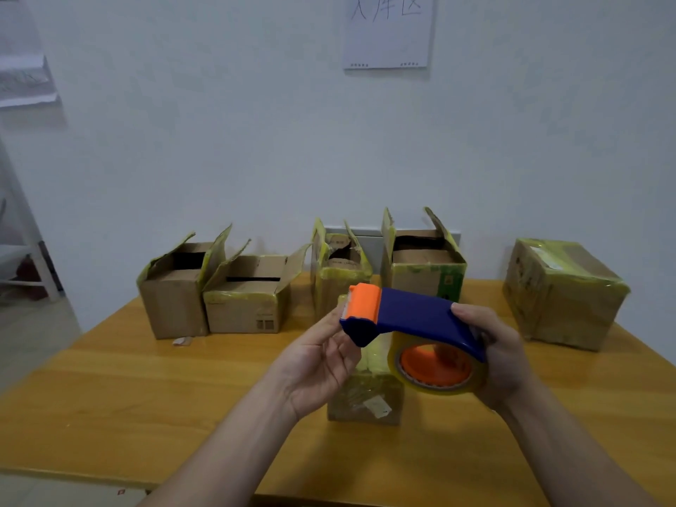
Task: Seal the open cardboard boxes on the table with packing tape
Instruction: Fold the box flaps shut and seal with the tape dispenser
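Note:
A blue and orange tape dispenser with a roll of clear yellowish tape hangs above the table centre. My right hand grips its rear end around the roll. My left hand touches the orange front end with its fingertips, palm turned up. Beneath the dispenser lies a small taped box. Several open cardboard boxes with raised flaps stand in a row at the back: far left, next to it, middle, and right of middle.
A closed box wrapped in yellowish tape sits at the back right. The wooden table runs up to a white wall. A white paper sheet hangs on the wall. A scrap of tape lies by the leftmost box.

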Motion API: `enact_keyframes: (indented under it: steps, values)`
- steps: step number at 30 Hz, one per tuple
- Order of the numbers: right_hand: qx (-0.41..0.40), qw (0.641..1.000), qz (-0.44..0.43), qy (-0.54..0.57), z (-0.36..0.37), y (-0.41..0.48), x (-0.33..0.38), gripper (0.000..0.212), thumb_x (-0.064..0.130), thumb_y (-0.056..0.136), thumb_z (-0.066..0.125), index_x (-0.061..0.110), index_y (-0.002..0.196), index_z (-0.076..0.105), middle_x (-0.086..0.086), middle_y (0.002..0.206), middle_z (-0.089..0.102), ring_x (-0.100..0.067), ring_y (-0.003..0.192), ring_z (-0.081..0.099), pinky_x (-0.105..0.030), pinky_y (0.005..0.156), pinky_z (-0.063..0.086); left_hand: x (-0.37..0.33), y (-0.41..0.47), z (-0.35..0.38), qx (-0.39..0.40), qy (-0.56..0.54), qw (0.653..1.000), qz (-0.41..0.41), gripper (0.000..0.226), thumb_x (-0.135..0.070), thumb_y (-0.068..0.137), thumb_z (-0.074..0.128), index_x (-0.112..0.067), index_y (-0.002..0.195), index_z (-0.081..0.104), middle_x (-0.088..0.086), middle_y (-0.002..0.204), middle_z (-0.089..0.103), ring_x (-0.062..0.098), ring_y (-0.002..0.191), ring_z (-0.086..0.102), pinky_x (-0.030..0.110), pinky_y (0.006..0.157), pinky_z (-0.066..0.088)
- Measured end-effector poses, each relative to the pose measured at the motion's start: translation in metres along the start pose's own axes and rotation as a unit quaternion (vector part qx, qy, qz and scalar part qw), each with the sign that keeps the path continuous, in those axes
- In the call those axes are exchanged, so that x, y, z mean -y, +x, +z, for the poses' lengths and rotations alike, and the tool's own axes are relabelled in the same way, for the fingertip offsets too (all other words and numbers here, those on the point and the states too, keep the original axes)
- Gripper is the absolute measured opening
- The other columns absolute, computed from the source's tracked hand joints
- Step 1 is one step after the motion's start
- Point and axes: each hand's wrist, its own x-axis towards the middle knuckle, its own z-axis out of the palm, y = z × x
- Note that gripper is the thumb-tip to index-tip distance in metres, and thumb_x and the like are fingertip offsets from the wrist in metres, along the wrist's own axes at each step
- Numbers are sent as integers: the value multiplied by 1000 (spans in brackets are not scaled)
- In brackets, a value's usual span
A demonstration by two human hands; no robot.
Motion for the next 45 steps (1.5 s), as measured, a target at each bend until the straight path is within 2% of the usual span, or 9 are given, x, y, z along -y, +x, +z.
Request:
enact_keyframes:
  steps: [3, 6, 13, 16, 23, 28, 37, 40, 45]
  values:
    - [-7, 1000, 11, 18, -2, 1, 1, 36, 44, 59, 78, 13, 78, 80, -11, 71, 66, -20, 62, 64, -25, 55, 52, -2, -2, -4, 1, 57, 998, 10, 31, -2, 89, 66, -4, 119, 75, 21, 115, 70, 15, 74, 62, 21, 60, 57]
    - [5, 999, 11, -33, -5, 1, 5, 23, 38, 66, 81, 16, 70, 80, -7, 66, 67, -17, 59, 65, -23, 53, 53, -12, -1, -3, -55, 204, 976, 52, 39, -4, 85, 71, -6, 125, 69, 22, 112, 70, 14, 72, 66, 18, 58, 57]
    - [21, 993, 16, -111, -11, 5, 6, 38, 34, 85, 60, -2, 79, 72, -11, 67, 68, -17, 58, 64, -19, 54, 50, -31, 4, 2, -145, 499, 840, 156, 23, -1, 89, 75, -8, 109, 68, 20, 88, 78, 20, 75, 73, 23, 59, 52]
    - [19, 991, 12, -128, -17, 4, 5, 46, 34, 87, 67, -11, 78, 67, -13, 66, 66, -20, 58, 62, -21, 55, 50, -32, 2, -1, -157, 515, 828, 159, 23, -1, 86, 79, -5, 106, 68, 21, 88, 77, 21, 77, 74, 24, 61, 55]
    - [-8, 983, 11, -184, -37, -4, 15, 35, 34, 85, 64, 7, 63, 70, -11, 59, 63, -19, 52, 60, -22, 53, 49, -32, -9, -15, -174, 528, 822, 128, 28, -3, 83, 82, -6, 109, 71, 15, 86, 79, 18, 75, 75, 29, 65, 60]
    - [4, 968, 9, -250, -37, -5, 18, 36, 36, 91, 67, 9, 69, 75, -14, 66, 69, -21, 60, 64, -24, 61, 53, -20, -12, -16, -175, 604, 762, 157, 21, -12, 89, 79, -15, 109, 73, 8, 79, 78, 20, 74, 76, 30, 66, 61]
    - [27, 951, 12, -309, -28, -2, 17, 42, 48, 80, 65, 8, 87, 76, -7, 76, 76, -17, 69, 70, -23, 62, 52, -10, -9, -24, -228, 748, 581, 225, 29, -32, 86, 83, -35, 114, 74, -22, 73, 74, -6, 73, 70, 34, 79, 62]
    - [28, 946, 12, -323, -28, 0, 17, 44, 50, 79, 64, 9, 89, 77, -7, 77, 76, -19, 71, 71, -22, 62, 52, -6, -8, -24, -239, 762, 555, 233, 27, -33, 85, 84, -34, 111, 76, -22, 75, 74, -7, 73, 70, 30, 79, 61]
    - [19, 939, 28, -342, -27, 5, 16, 47, 55, 80, 69, 10, 91, 78, -7, 79, 77, -24, 75, 72, -28, 65, 54, -4, -5, -29, -251, 750, 565, 234, 19, -33, 84, 85, -34, 100, 75, -21, 75, 74, -4, 71, 71, 34, 81, 62]
